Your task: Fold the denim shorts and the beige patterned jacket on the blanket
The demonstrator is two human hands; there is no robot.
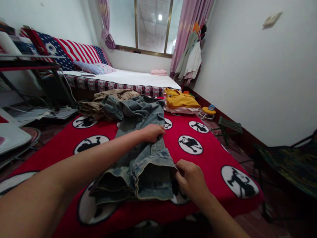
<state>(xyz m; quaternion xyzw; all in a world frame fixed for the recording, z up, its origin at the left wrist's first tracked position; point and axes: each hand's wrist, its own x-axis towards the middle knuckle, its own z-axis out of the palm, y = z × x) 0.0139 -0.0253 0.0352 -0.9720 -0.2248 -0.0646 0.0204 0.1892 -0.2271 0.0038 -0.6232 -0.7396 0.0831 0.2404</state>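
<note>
A pair of blue denim jeans (138, 135) lies lengthwise on a red blanket (163, 211) printed with black figures in white circles. The leg openings face me and the waist is at the far end. My left hand (153, 133) is closed on the right-hand edge of the jeans, partway up the leg. Lower down, my right hand (190, 175) pinches the corner of a leg hem between thumb and fingers. That hem gapes open, slightly lifted. Behind the jeans, touching them, sits a crumpled heap of tan camouflage clothing (116, 95).
Folded clothes with a yellow garment (182, 99) on top lie at the far right of the blanket. A bed (133, 77) stands under the window. A desk (32, 62) is at left; a folding stool (230, 125) and a camouflage chair (292, 165) are at right.
</note>
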